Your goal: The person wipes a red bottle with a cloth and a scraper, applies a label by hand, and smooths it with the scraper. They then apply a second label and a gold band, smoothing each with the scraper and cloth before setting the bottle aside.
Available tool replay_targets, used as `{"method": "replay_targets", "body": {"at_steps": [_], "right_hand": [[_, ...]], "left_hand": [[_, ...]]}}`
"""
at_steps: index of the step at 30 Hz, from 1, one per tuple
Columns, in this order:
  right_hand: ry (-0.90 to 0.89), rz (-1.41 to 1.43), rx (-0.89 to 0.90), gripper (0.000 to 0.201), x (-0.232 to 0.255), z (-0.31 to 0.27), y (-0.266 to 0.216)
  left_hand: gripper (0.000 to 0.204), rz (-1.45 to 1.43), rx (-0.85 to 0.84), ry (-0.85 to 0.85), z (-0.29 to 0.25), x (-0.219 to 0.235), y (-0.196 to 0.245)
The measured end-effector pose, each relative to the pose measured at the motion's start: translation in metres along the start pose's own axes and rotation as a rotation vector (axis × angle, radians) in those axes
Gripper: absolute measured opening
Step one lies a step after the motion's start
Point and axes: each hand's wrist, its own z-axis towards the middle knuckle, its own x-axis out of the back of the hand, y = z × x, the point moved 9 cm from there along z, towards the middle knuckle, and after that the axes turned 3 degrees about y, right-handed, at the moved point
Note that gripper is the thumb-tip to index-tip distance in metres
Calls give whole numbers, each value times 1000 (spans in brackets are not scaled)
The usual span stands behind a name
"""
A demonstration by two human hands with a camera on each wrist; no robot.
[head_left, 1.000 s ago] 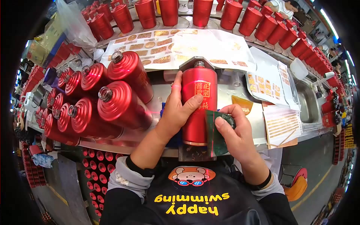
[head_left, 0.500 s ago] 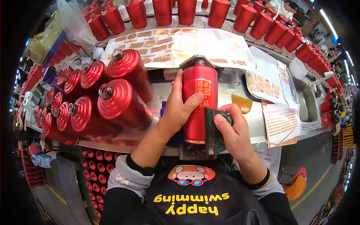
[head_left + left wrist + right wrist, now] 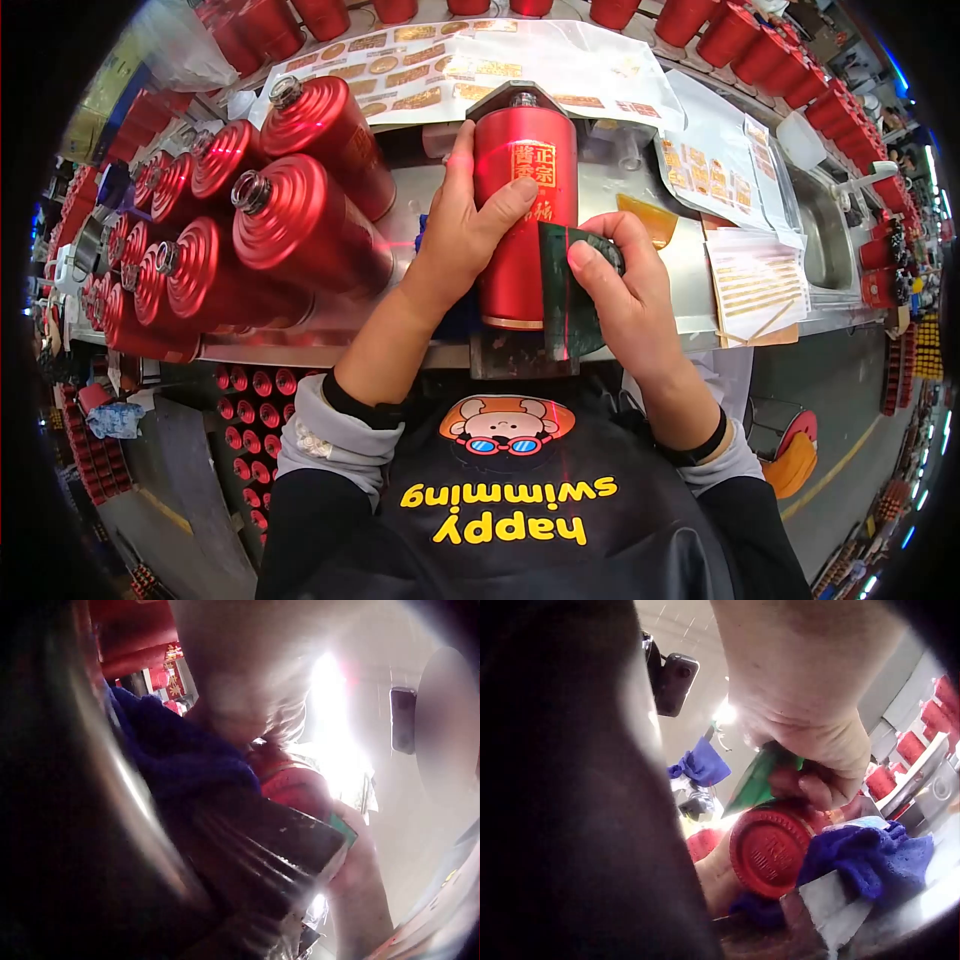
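A red bottle (image 3: pixel 512 285) with gold characters lies in a dark holder (image 3: pixel 524 358) at the bench's front edge, neck pointing away. My left hand (image 3: pixel 455 240) holds it from the left, thumb across its front and fingers along its side. In my right hand (image 3: pixel 640 300), thumb and fingers pinch a green plastic scraper (image 3: pixel 566 310), which overlaps the bottle's lower right side. The right wrist view shows the bottle's round base (image 3: pixel 771 851) close below the green scraper (image 3: pixel 757 778). Part of the right fingers is hidden behind the scraper.
Several red bottles (image 3: pixel 300 225) crowd the bench on the left. Sheets of gold labels (image 3: pixel 400 75) lie behind the holder, and more label sheets (image 3: pixel 758 280) to the right. An amber plastic piece (image 3: pixel 648 218) lies right of the bottle. Blue cloth (image 3: pixel 870 859) hangs by the holder.
The head view has tipped, so the bench sits higher in the picture. The scraper has shifted slightly left against the bottle's side. Back-row bottles moved left. The left hand keeps its hold.
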Motion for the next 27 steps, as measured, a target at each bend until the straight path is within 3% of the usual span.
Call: {"method": "replay_targets", "body": {"at_steps": [6, 12, 13, 16, 17, 20, 21, 24, 25, 27], "right_hand": [[-5, 7, -39, 22, 0, -2, 0], [-46, -189, 185, 20, 18, 15, -38], [-101, -163, 167, 19, 19, 26, -47], [-262, -417, 414, 23, 0, 62, -80], [-398, -513, 396, 23, -10, 76, -72], [-224, -734, 536, 21, -16, 116, -83], [-93, -843, 787, 22, -18, 109, -101], [-405, -945, 1219, 22, -53, 21, -111], [-494, -844, 1141, 21, -54, 28, -110], [-672, -616, 955, 18, -60, 34, -101]], "left_hand": [[94, 19, 54, 6, -3, 2, -4], [93, 128, 22, 38, -4, 3, -1], [93, 196, 6, 44, -3, 5, -3], [94, 200, 7, 33, -4, 3, 1], [94, 130, 52, 0, -6, 1, 2], [92, 37, 86, -53, -22, 0, 9], [100, 104, 35, -61, -29, 3, 9], [113, 570, -72, -221, -68, 8, 15], [122, 677, -131, -240, -73, 3, 24], [120, 812, -173, -208, -87, -4, 23]]}}
